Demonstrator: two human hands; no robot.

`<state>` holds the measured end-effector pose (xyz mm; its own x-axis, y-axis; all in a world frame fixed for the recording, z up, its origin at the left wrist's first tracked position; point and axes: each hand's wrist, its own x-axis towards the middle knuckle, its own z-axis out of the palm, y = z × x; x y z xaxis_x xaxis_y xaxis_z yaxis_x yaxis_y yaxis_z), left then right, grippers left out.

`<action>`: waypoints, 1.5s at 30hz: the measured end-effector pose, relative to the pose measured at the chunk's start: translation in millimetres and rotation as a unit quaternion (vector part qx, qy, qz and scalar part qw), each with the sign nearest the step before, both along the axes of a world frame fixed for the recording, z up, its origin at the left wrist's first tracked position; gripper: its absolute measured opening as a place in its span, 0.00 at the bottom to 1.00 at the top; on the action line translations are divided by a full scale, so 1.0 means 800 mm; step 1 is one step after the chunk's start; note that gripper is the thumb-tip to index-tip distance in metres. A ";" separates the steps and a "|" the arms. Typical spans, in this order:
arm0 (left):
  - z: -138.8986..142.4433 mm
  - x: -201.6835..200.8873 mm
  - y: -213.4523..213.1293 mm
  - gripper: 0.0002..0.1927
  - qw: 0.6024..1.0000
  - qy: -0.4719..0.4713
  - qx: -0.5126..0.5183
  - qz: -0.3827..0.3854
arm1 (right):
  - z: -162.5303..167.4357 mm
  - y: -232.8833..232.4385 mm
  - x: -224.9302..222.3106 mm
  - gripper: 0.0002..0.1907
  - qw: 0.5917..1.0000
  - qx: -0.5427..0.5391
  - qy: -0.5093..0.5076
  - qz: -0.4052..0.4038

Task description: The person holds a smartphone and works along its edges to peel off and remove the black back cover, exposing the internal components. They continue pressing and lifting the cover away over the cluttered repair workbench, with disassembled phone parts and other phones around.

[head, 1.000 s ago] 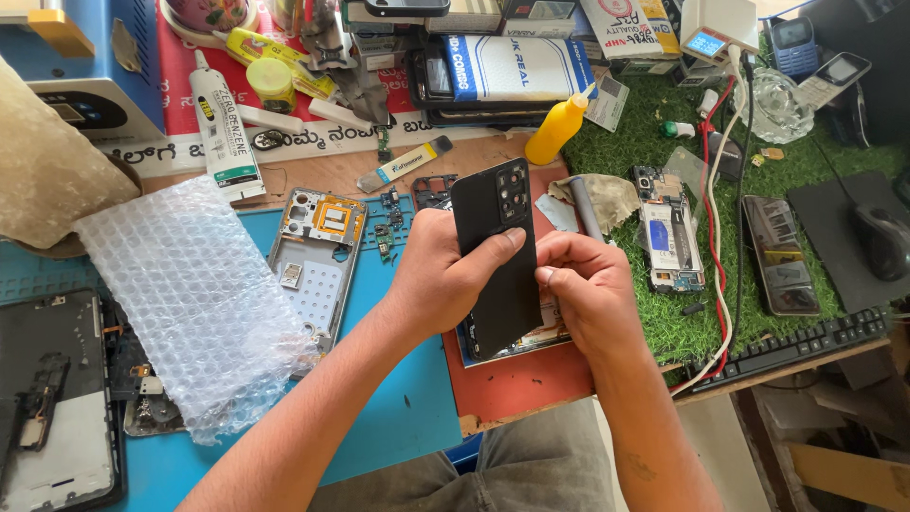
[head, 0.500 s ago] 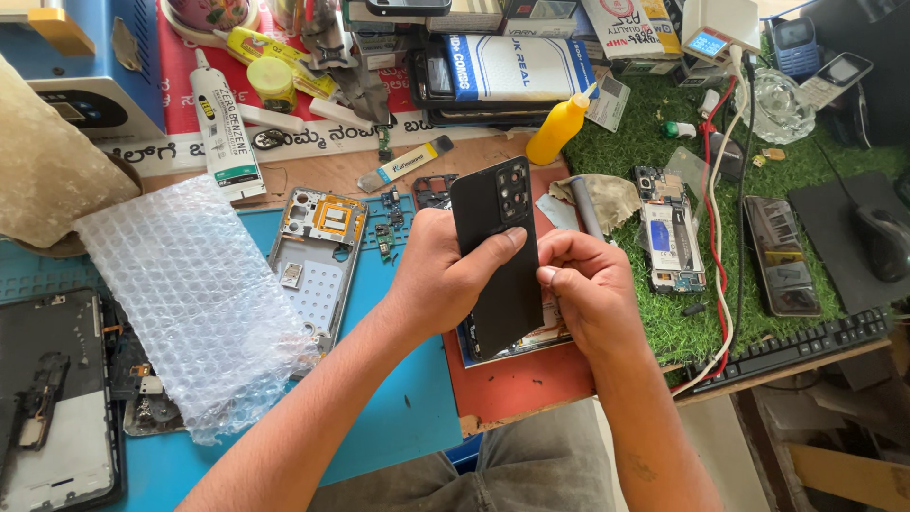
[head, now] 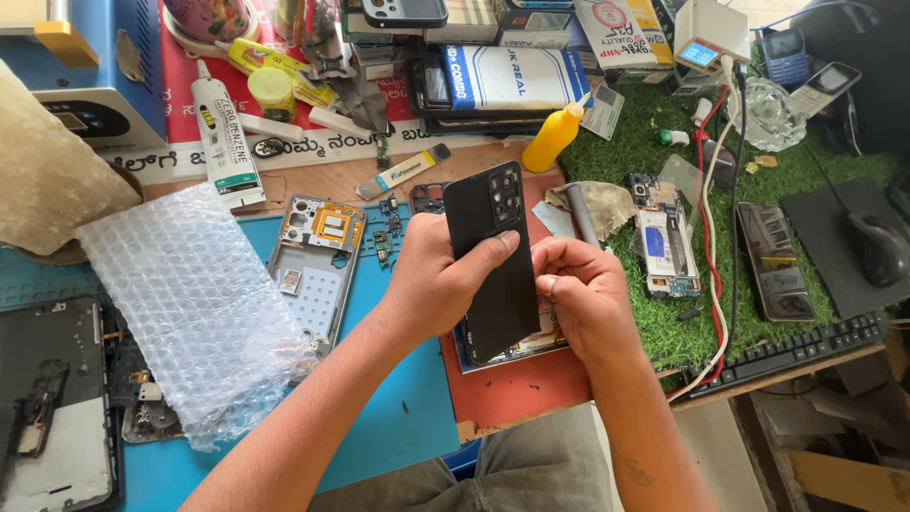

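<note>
Left hand [head: 431,284] fingers [head: 488,248] wrapped tight round the black phone back cover [head: 493,261], thumb pressed flat across its face, rest of the fingers behind it and out of sight. Right hand [head: 583,294] fingers [head: 548,283] curled in, tips pinched against the cover's right edge; can't tell if anything small sits between them. Cover is upright-ish, tilted, camera cutouts at top, held just above the phone body [head: 531,343] lying on the red mat [head: 517,384] near the table's front edge. Versus half a second ago and a second ago: no real change, both hands keep the same grip, cover same angle, nothing around has shifted. Counts: one back cover in hand, one phone body under it, one silver midframe [head: 313,261] on the blue mat [head: 398,417] left of the hands, one sheet of bubble wrap [head: 190,303] further left, one opened phone [head: 664,237] with board exposed on the green turf [head: 682,322] right of the hands, one dark phone [head: 773,261] beside that, one yellow squeeze bottle [head: 552,137] behind the cover, one white glue tube [head: 223,142] at upper left, one keyboard [head: 796,351] at the right edge, one mouse [head: 877,248] on a dark pad. Red and white cables [head: 709,218] run down between the two phones on the turf.
</note>
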<state>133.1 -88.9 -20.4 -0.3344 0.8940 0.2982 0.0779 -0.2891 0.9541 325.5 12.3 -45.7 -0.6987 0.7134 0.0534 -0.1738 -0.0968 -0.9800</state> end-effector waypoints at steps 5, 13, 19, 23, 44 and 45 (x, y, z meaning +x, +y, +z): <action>-0.001 0.001 0.000 0.10 1.000 0.006 0.015 -0.002 | -0.001 -0.001 0.001 0.05 0.995 0.055 -0.069 -0.042; 0.000 -0.003 0.001 0.10 1.000 0.029 0.002 0.000 | 0.004 -0.005 0.000 0.06 0.988 0.120 -0.086 -0.035; -0.001 -0.003 0.001 0.10 0.999 0.038 -0.003 0.005 | 0.007 -0.011 -0.005 0.05 0.976 0.169 -0.116 -0.079; -0.005 -0.004 0.002 0.10 0.999 -0.034 0.005 -0.006 | 0.012 -0.011 -0.005 0.06 0.983 0.145 -0.083 -0.071; -0.005 -0.004 0.003 0.10 1.000 -0.005 0.007 -0.006 | 0.021 -0.011 -0.006 0.05 0.975 0.184 -0.126 -0.009; -0.005 -0.004 0.003 0.10 1.000 0.004 0.010 -0.002 | 0.023 -0.012 -0.007 0.05 0.957 0.256 -0.133 -0.020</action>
<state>129.6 -86.5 -24.5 -0.3282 0.8890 0.3193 0.0846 -0.3090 0.9473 319.9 2.5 -27.4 -0.7091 0.6678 0.2262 0.0955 0.4087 -0.9076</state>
